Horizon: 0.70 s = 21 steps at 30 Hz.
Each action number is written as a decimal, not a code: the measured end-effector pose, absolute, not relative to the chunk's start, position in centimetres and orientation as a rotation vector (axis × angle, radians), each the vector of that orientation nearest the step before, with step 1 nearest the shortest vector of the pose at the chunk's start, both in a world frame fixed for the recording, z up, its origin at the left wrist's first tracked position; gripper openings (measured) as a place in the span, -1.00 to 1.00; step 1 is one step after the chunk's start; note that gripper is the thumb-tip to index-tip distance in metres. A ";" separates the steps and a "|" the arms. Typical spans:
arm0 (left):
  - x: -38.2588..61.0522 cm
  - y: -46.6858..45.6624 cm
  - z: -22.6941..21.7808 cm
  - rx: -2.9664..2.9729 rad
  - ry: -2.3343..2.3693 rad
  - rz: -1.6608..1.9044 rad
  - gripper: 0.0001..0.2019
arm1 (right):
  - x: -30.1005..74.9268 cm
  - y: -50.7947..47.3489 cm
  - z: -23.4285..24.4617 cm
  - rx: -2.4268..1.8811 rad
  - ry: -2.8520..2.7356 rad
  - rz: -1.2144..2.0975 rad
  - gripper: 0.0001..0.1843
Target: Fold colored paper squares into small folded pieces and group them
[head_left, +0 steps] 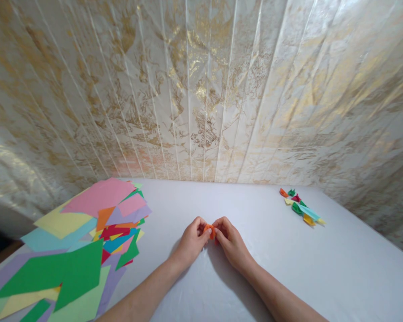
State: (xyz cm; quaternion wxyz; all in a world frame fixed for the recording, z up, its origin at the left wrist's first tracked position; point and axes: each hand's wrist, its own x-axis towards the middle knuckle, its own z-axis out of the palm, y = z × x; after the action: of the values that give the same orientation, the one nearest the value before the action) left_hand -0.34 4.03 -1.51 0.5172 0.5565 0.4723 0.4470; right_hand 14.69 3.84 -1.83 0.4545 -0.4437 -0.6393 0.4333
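Observation:
Both my hands meet near the middle of the white table (262,268). A small orange paper piece (209,230) is pinched between them. My left hand (192,241) closes its fingers on the piece's left side. My right hand (231,241) grips the right side with curled fingers. Most of the piece is hidden by my fingertips.
A spread of coloured paper sheets (83,246) covers the table's left part: green, pink, yellow, lilac, blue, red. A cluster of small folded paper pieces (300,206) lies at the back right. A crinkled gold-and-white wall covering (201,89) rises behind the table.

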 end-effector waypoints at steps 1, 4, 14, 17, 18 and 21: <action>-0.3 4.0 -1.5 1.324 1.132 1.079 -0.81 | 14.7 3.9 -1.9 -1.121 -1.568 1.045 -0.91; -0.2 4.2 -1.5 1.283 1.135 1.111 -0.78 | 14.9 3.9 -1.6 -1.209 -1.545 0.898 -0.89; -0.3 4.3 -1.6 1.320 1.147 1.122 -0.81 | 14.5 3.2 -0.9 -1.254 -1.733 0.751 -0.84; -0.3 4.3 -1.6 1.342 1.159 1.088 -0.82 | 14.7 3.3 -1.1 -1.244 -1.747 0.759 -0.84; -0.2 4.2 -1.6 1.342 1.164 1.078 -0.82 | 14.7 3.3 -1.1 -1.242 -1.752 0.757 -0.84; -0.1 4.2 -1.6 1.350 1.190 1.064 -0.84 | 14.8 3.3 -1.2 -1.258 -1.757 0.742 -0.85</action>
State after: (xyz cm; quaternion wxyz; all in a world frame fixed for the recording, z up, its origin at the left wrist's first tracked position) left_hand -0.08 4.23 -1.60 0.5015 0.5586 0.4924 0.4404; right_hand 14.76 3.28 -1.17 0.4154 -0.5008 -0.6996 0.2953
